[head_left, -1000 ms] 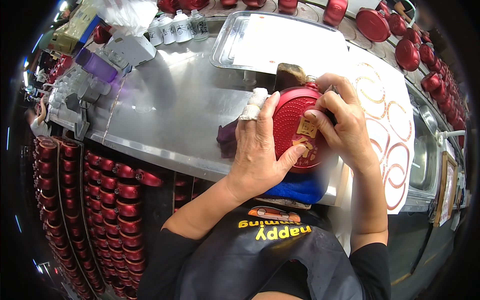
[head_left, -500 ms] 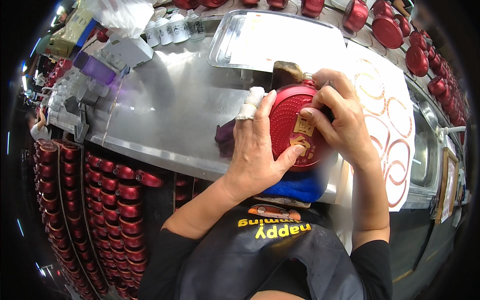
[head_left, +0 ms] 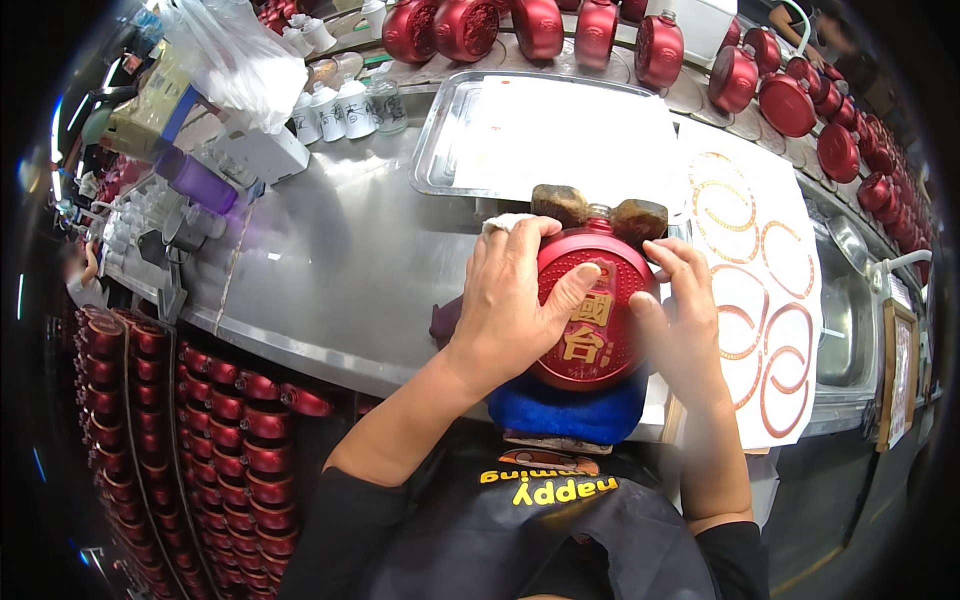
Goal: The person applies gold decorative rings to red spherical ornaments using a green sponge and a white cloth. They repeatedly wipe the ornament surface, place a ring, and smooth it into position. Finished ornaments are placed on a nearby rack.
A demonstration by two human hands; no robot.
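A round, flat red bottle [head_left: 622, 272] lies face up with its neck pointing away, bearing raised gold characters and dotted texture. Beneath its near side is a folded blue cloth [head_left: 570, 412]. Two worn brown blocks [head_left: 558, 205] flank the neck. My left hand [head_left: 505, 310] grips the bottle's left side, thumb across its face and fingers along the rim; white wrapping [head_left: 503, 224] covers one finger. At the right rim, my right hand [head_left: 688, 325] has thumb and fingers apart, partly blurred; anything small beneath its fingertips is hidden.
Ring-shaped red-and-gold strips lie on a white sheet [head_left: 745, 240] at right. Beyond the bottle stands a metal tray [head_left: 432, 165] with white paper. Purple cloth [head_left: 446, 322] sits at left. Several red bottles line the far shelf [head_left: 560, 75]; a sink [head_left: 850, 310] is far right.
My right hand has gone from a pinch on the bottle's right face to its rim, fingers now spread. The left thumb sits higher on the face. The view has shifted, uncovering the right brown block.
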